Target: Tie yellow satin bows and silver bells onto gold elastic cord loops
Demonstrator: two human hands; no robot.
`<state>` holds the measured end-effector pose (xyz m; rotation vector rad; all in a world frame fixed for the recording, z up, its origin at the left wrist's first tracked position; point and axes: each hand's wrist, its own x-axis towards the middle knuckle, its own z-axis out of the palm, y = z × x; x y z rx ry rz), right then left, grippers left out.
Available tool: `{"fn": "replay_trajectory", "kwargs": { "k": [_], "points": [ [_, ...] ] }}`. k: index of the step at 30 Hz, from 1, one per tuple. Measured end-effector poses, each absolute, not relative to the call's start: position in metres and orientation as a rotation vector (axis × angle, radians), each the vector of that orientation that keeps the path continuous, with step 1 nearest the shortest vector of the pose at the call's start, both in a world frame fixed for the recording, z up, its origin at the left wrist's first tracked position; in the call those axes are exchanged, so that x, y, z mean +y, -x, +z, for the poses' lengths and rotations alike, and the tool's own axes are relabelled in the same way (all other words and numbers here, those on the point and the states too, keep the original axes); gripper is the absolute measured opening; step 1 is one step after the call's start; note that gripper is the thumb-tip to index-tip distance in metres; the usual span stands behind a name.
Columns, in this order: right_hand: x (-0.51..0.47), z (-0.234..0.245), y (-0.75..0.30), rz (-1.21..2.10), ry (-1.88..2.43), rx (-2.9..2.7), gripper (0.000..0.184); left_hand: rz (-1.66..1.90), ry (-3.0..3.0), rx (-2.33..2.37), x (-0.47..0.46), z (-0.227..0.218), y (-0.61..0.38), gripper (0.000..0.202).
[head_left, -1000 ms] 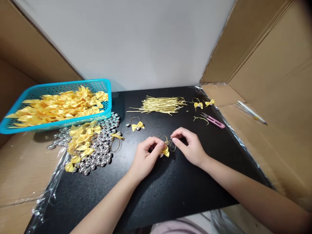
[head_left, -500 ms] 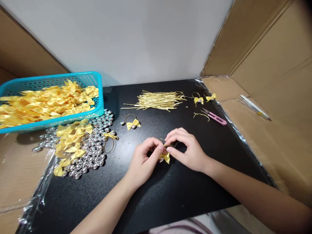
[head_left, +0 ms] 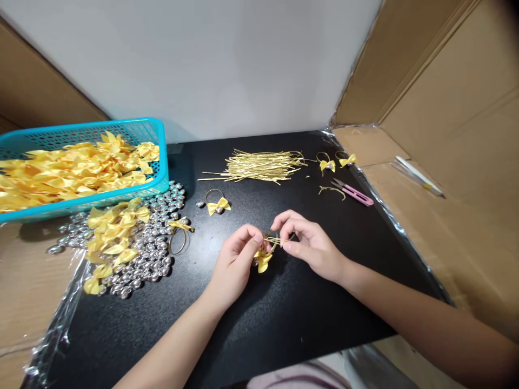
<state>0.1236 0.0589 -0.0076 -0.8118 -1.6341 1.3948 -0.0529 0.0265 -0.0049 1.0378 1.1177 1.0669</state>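
Observation:
Thumb and fingers of my left hand (head_left: 237, 259) pinch a gold cord (head_left: 272, 240) near a yellow ribbon bow (head_left: 264, 261). The bow hangs just below those fingertips, with part of a silver bell beside it. To the right, my right hand (head_left: 310, 243) is closed on the other part of the cord, which runs stretched between both hands. The cord's ends are partly hidden by my fingers. A finished-looking bow with bell and cord loop (head_left: 219, 206) lies beyond my left hand, and another bow with a loop (head_left: 180, 227) rests beside the bells.
A turquoise basket (head_left: 162, 162) of yellow bows stands at the left. Silver bells (head_left: 156, 265) and loose bows (head_left: 115, 227) lie before it. At the back is a bundle of gold cords (head_left: 261, 165). Pink thread snips (head_left: 352, 193) and a white pen-like tool (head_left: 419, 175) are right.
My right hand has drawn slightly away from my left, so the gold cord now shows stretched between them. The bow has shifted a little left and shows more.

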Motion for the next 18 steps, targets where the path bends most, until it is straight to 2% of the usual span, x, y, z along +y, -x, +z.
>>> {"fn": "replay_trajectory", "kwargs": {
  "k": [8, 18],
  "points": [
    [0.0602, -0.0089, -0.1222, 1.617, 0.737, -1.316, 0.009, 1.075, -1.029, 1.086, 0.0251, -0.0083, 0.0549, 0.023],
    [0.0624, -0.0091, -0.1223, 1.558, 0.716, -1.425, 0.009, 0.944, -1.228, 1.092, 0.0259, -0.0028, 0.0527, 0.014]
  ]
}}
